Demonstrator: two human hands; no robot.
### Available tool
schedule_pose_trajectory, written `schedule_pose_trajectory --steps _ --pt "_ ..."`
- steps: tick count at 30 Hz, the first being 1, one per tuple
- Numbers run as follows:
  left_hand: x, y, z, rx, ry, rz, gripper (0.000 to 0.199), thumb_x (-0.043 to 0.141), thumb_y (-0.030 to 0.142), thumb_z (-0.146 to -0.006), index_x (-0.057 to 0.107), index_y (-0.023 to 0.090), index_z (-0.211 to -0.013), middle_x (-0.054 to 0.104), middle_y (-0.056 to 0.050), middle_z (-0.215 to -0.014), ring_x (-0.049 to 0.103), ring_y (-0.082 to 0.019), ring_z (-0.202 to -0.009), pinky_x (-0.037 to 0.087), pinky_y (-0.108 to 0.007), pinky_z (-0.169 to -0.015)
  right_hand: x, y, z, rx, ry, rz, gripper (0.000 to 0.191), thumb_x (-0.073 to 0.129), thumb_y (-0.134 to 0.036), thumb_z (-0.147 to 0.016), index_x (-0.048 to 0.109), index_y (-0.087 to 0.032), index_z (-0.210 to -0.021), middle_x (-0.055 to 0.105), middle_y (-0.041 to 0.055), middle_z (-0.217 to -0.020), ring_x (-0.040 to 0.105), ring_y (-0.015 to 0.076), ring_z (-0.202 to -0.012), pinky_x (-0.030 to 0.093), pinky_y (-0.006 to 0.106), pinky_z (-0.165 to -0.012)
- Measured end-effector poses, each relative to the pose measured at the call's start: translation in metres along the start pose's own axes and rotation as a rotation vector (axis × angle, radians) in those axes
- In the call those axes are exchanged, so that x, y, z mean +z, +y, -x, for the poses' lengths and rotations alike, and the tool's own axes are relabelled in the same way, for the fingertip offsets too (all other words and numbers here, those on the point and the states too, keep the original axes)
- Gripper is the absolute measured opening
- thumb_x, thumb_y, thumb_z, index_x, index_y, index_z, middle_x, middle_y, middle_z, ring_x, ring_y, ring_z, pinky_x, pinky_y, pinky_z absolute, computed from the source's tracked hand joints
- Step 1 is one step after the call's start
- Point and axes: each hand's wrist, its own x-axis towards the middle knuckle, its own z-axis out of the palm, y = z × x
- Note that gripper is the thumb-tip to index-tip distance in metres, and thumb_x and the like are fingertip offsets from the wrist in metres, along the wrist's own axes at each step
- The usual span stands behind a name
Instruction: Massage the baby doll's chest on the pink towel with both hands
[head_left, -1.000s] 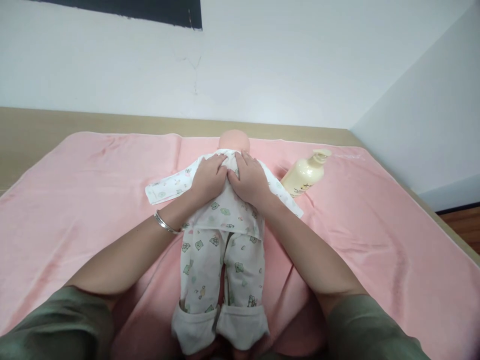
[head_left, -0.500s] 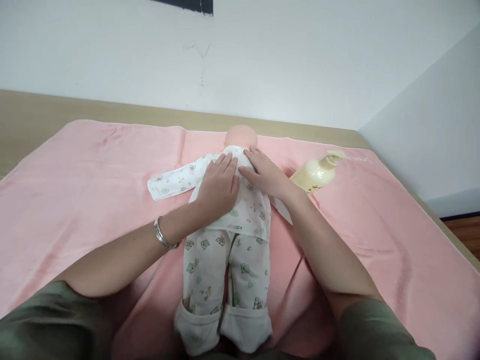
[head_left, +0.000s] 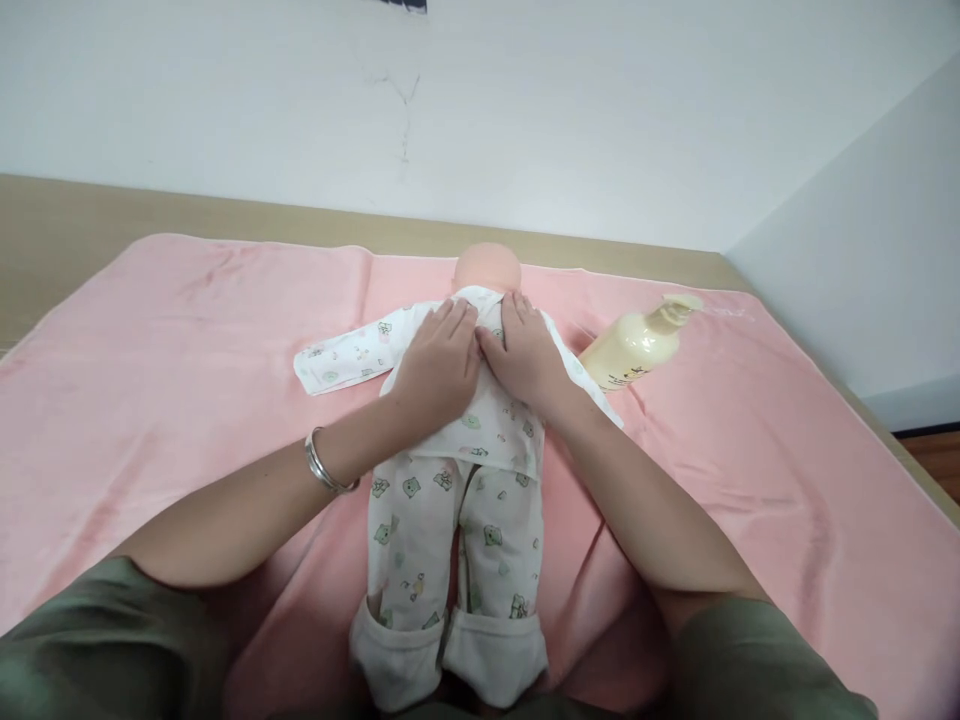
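Observation:
A baby doll [head_left: 501, 438] in white printed top and trousers lies with its head at the far end and its footed legs toward me; no facial features show. My left hand [head_left: 439, 365], below a silver bangle [head_left: 324, 462] on the wrist, rests flat on the left side of the doll's upper back. Flat on the right side, near the collar, is my right hand [head_left: 523, 350]. The two thumbs nearly meet at the middle. Both hands are open, fingers stretched out, gripping nothing. The doll's left-side sleeve [head_left: 341, 362] sticks out sideways; my right forearm partly covers the other.
A pale yellow pump bottle [head_left: 634, 345] lies tilted on the pink blanket [head_left: 750, 450], just right of the doll. Behind the blanket runs the beige table edge [head_left: 82, 205], against a white wall [head_left: 562, 110]. A second wall stands at the right.
My right hand has turned, its fingers now pointing more straight ahead, and its wrist has shifted left and down. More of the doll's right-side sleeve shows. My left hand stays nearly in place.

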Motion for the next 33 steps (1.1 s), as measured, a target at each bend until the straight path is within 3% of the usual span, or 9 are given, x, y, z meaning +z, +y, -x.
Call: schedule_pose_trajectory --steps 3,8,12,16,20,25,30,33 --pt "-0.002 0.000 -0.002 0.013 -0.061 0.033 0.059 0.030 0.025 -0.099 0.050 0.002 -0.150 0.047 -0.020 -0.164 0.038 -0.032 -0.158 0.026 -0.055 -0.134 0.002 -0.010 0.014 -0.024 0.039 0.050 0.070 0.033 -0.038 -0.105 0.035 0.009 -0.157 0.037 0.0318 -0.165 0.033 0.0419 -0.158 0.029 0.063 -0.129" --pt "-0.011 -0.021 -0.026 -0.154 -0.105 0.066 0.060 0.030 0.032 -0.099 0.054 0.005 -0.147 0.053 -0.018 -0.159 0.047 -0.030 -0.151 0.033 -0.049 -0.132 -0.001 -0.037 0.046 -0.111 0.018 0.172 0.062 0.034 -0.028 -0.104 0.042 0.006 -0.155 0.042 0.0334 -0.161 0.039 0.0448 -0.154 0.040 0.062 -0.123" --pt "-0.006 -0.011 -0.014 -0.094 -0.046 0.008 0.058 0.031 0.032 -0.100 0.054 0.005 -0.146 0.055 -0.020 -0.157 0.045 -0.033 -0.152 0.032 -0.055 -0.131 -0.007 -0.019 0.022 -0.072 -0.031 0.090 0.062 0.032 -0.031 -0.105 0.042 0.005 -0.155 0.041 0.0288 -0.164 0.037 0.0396 -0.157 0.036 0.057 -0.127" --pt "0.001 0.011 0.011 -0.005 -0.031 -0.046 0.059 0.033 0.026 -0.099 0.047 0.003 -0.152 0.045 -0.020 -0.165 0.034 -0.035 -0.159 0.023 -0.059 -0.133 -0.006 0.000 -0.003 -0.007 -0.014 0.059 0.067 0.037 -0.034 -0.104 0.041 0.010 -0.153 0.045 0.0297 -0.161 0.039 0.0391 -0.155 0.031 0.054 -0.129" --pt "-0.003 0.005 0.002 -0.051 -0.089 0.040 0.060 0.033 0.022 -0.097 0.049 0.004 -0.152 0.044 -0.018 -0.166 0.034 -0.033 -0.159 0.023 -0.058 -0.134 -0.003 -0.016 0.016 -0.007 0.010 0.132 0.064 0.034 -0.031 -0.105 0.041 0.012 -0.153 0.048 0.0314 -0.158 0.042 0.0401 -0.153 0.032 0.053 -0.129" --pt "-0.010 -0.016 -0.025 -0.148 -0.064 0.054 0.051 0.030 0.020 -0.096 0.063 0.010 -0.135 0.064 -0.017 -0.147 0.055 -0.031 -0.143 0.040 -0.051 -0.126 -0.006 -0.040 0.042 -0.097 -0.038 0.195 0.063 0.033 -0.027 -0.106 0.037 0.010 -0.157 0.038 0.0313 -0.164 0.033 0.0408 -0.158 0.031 0.055 -0.130" --pt "-0.002 0.000 -0.002 -0.029 0.011 -0.065 0.055 0.032 0.023 -0.099 0.055 0.002 -0.144 0.057 -0.021 -0.154 0.047 -0.035 -0.151 0.033 -0.057 -0.130 -0.011 -0.014 0.011 -0.056 -0.082 0.090 0.062 0.032 -0.030 -0.107 0.040 0.009 -0.154 0.042 0.0292 -0.163 0.037 0.0376 -0.156 0.031 0.051 -0.130" --pt "0.001 0.013 0.014 0.069 -0.012 -0.062 0.057 0.036 0.019 -0.096 0.053 0.002 -0.147 0.052 -0.021 -0.159 0.041 -0.033 -0.156 0.026 -0.058 -0.133 -0.009 0.000 -0.005 -0.028 -0.052 0.064 0.062 0.032 -0.031 -0.106 0.043 0.010 -0.151 0.046 0.0298 -0.160 0.042 0.0381 -0.153 0.032 0.052 -0.129"
